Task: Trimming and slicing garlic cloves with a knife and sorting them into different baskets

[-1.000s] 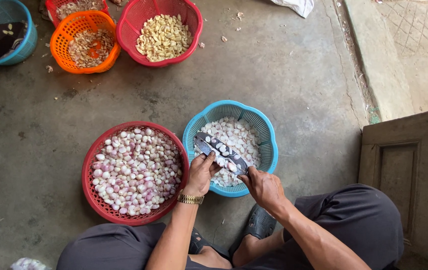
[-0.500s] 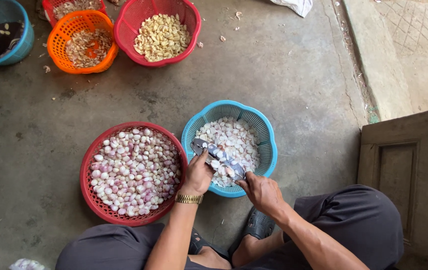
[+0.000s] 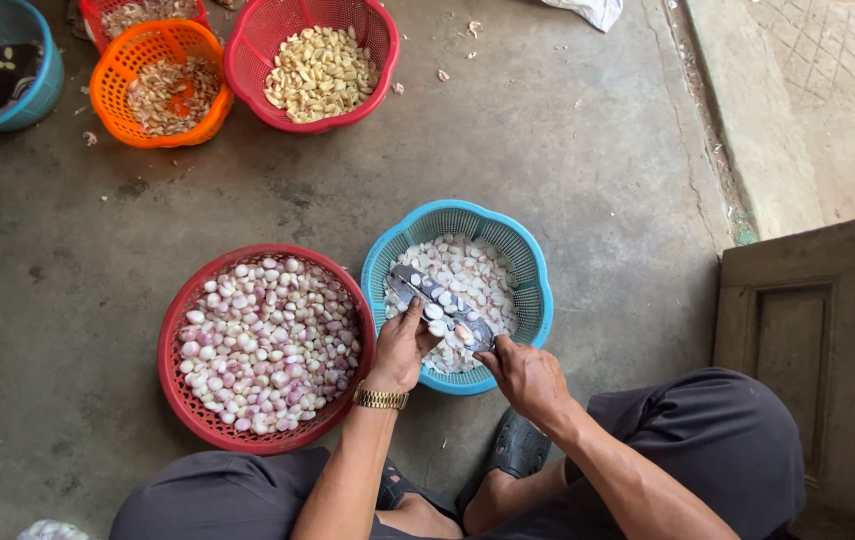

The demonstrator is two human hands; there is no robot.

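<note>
My right hand grips the handle of a broad knife whose blade lies flat over the blue basket of pale garlic pieces, with several cloves resting on it. My left hand, a gold watch on its wrist, touches the blade and the cloves at its near side, over the basket's front edge. To the left, touching the blue basket, stands a red basket full of pink-white unpeeled cloves.
At the back stand a red basket of yellowish peeled cloves, an orange basket of skins and a blue basket at the far left. A wooden door panel lies right. Bare concrete floor lies between.
The knife with cloves on it has stayed over the blue basket; both hands have shifted slightly, the left hand pressing closer against the blade.
</note>
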